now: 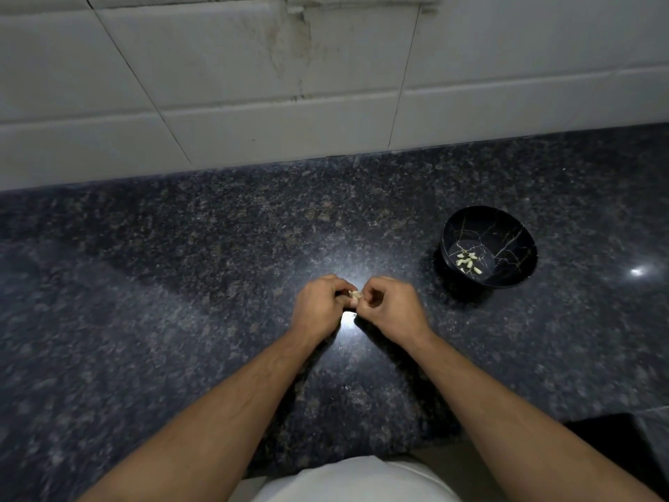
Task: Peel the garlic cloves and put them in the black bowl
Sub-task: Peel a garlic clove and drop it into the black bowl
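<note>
Forearms: both reach in from 6 o'clock and converge at frame centre over the dark granite counter [181, 284].
Left hand [318, 306]: knuckles up, fingers curled in, tips pinching the garlic clove [355, 294] from its 9 o'clock side.
Garlic clove: pale, wedged between both sets of fingertips, mostly hidden; long axis too covered to call.
Right hand [389, 307]: fingers curled, thumb and forefinger nipping the clove from 3 o'clock.
Black bowl [514, 226]: upright at 2 o'clock from the hands, well apart.
Peeled cloves [467, 261]: small heap on the bowl floor, pointing every which way.
</note>
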